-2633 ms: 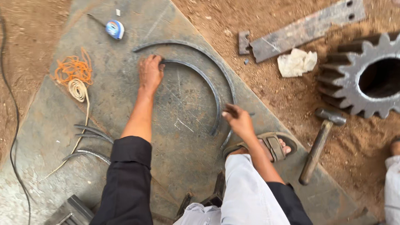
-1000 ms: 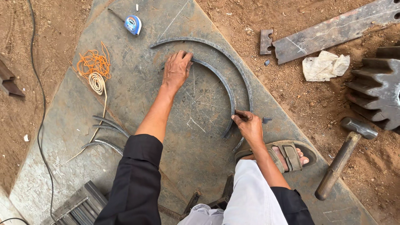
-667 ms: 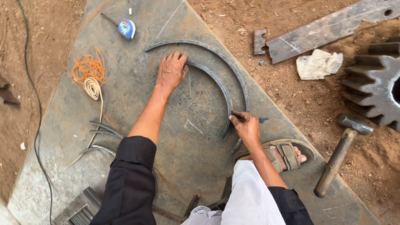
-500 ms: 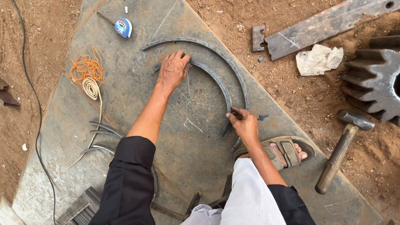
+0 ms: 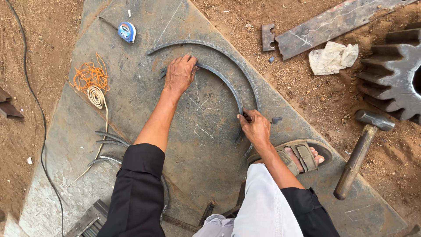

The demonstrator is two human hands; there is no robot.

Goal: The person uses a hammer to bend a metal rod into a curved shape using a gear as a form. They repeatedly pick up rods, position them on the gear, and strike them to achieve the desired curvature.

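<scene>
Left hand (image 5: 180,73) flat on the inner curved strip (image 5: 228,85) mid-frame, right hand (image 5: 255,128) pinching its lower end — stiff, heavy-looking steel, best held at both ends

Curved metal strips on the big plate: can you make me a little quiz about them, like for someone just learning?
1. True or false: the left hand presses flat on one end of the inner curved strip.
2. Which lies outside the other on the steel plate: the inner curved strip or the longer curved strip?
3. Pick one. The hammer lies: A) on the plate, B) on the dirt by the sandalled foot, C) in the right hand.

Key: 1 true. 2 the longer curved strip. 3 B; the right hand is at the lower ends of the strips, pinching something small and dark.
</scene>
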